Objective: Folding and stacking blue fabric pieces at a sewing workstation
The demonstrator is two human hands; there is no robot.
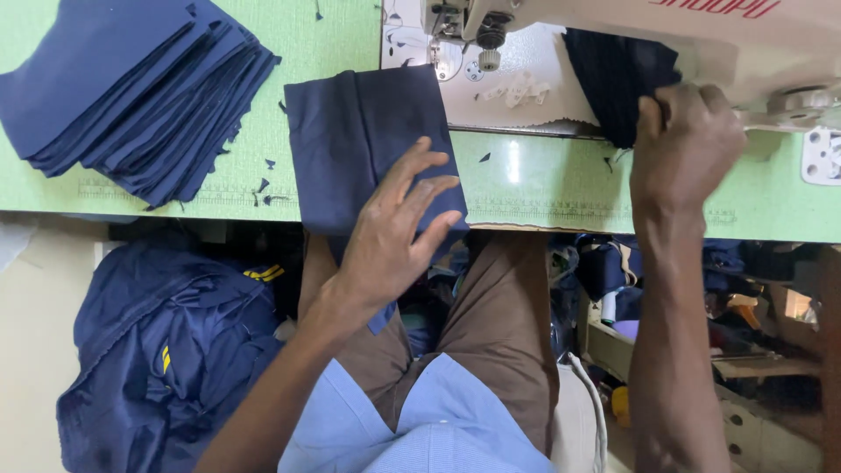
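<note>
two hands work at one green table (543,180). the left hand (390,241) lies flat, fingers (420,188) spread and released, on one folded navy piece (363,140) at the table's near edge, part of it hanging over. the right hand (688,144) has its fingers clenched on a second, darker piece (613,74) under the one sewing machine (701,35) at the far right corner. one stack of navy pieces (131,88) sits at the far left corner; the count within it cannot be told. below the table lies one heap of navy garments (166,350).

Green table (543,180) bears navy stack (131,88), folded piece (359,131) (overhanging), sewing machine (631,26)
</note>
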